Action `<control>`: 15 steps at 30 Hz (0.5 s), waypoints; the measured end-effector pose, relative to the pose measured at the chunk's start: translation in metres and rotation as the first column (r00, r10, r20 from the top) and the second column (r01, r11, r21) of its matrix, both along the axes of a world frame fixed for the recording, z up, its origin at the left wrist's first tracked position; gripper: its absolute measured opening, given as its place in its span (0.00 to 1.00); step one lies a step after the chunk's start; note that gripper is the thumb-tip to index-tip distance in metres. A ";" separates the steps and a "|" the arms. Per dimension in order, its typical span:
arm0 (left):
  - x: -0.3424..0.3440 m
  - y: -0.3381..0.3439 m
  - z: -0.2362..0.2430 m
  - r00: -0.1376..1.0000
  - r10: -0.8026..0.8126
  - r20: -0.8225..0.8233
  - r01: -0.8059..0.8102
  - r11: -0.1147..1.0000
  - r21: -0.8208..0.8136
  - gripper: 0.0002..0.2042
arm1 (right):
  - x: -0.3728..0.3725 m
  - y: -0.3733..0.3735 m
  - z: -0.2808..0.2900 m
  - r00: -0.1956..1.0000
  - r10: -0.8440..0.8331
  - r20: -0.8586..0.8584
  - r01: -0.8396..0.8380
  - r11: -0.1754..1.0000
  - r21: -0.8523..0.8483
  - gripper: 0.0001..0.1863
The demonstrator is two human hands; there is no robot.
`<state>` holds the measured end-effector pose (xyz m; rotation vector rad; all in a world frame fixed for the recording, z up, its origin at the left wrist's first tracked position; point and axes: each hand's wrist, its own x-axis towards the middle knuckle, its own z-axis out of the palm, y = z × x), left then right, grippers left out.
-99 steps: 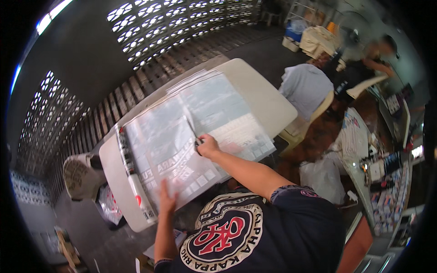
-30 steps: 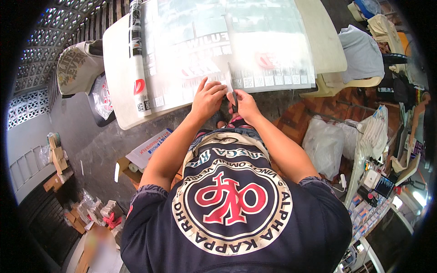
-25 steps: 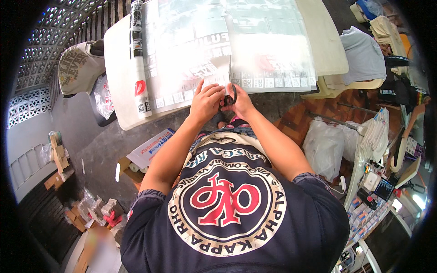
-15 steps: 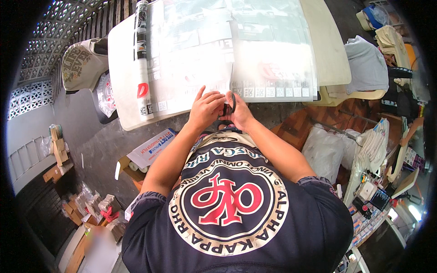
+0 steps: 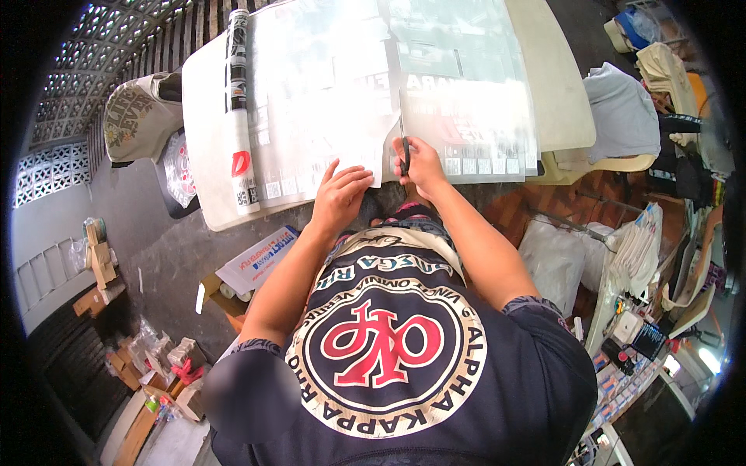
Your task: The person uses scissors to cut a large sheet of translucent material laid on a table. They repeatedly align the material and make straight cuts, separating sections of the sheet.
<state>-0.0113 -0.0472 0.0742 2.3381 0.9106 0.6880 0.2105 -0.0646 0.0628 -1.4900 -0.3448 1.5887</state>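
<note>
Printed translucent film [image 5: 326, 101] covers the middle of a cream table [image 5: 203, 140], with rows of small squares along its near edge. My right hand [image 5: 421, 167] is closed round black-handled scissors [image 5: 405, 155]. Their blades point away from me at a slit in the film, whose two sides stand slightly apart. Left of the slit, my left hand [image 5: 342, 193] is closed at the film's near corner, fingers on top and the thumb hidden beneath. A rolled printed sheet [image 5: 239, 124], black and white with a red mark, lies along the film's left side.
Chairs draped with a beige shirt [image 5: 138, 116] and a grey cloth [image 5: 622, 109] flank the table. An opened carton [image 5: 225, 299] holding rolls sits on the floor at left. Clear plastic bags [image 5: 548, 248] lie at right, beside a crowded shelf [image 5: 629, 342].
My hands, together at the film's edge before, are now apart. The right hand with the scissors has moved right and slightly forward; the left has moved slightly nearer me. The slit looks wider.
</note>
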 end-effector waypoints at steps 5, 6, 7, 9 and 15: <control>0.001 -0.002 0.003 1.000 0.025 0.010 -0.025 1.000 -0.013 0.10 | 0.011 0.007 -0.001 0.993 0.063 0.099 -0.064 0.998 0.002 0.17; 0.003 -0.002 0.005 1.000 0.018 0.005 -0.018 1.000 -0.015 0.10 | 0.012 0.012 -0.004 0.995 0.044 0.091 -0.045 0.999 0.011 0.21; 0.004 -0.002 0.006 1.000 0.013 0.000 -0.013 1.000 -0.017 0.10 | 0.014 0.023 -0.007 0.997 0.022 0.075 -0.024 0.999 0.028 0.23; 0.007 -0.003 0.016 0.999 0.019 -0.025 -0.020 0.999 -0.033 0.10 | 0.021 0.051 -0.007 0.993 0.048 0.105 -0.051 0.998 0.029 0.24; 0.006 -0.005 0.016 0.999 0.032 -0.017 -0.033 0.998 -0.055 0.12 | 0.041 0.119 -0.010 0.984 0.066 0.165 -0.080 0.994 0.077 0.28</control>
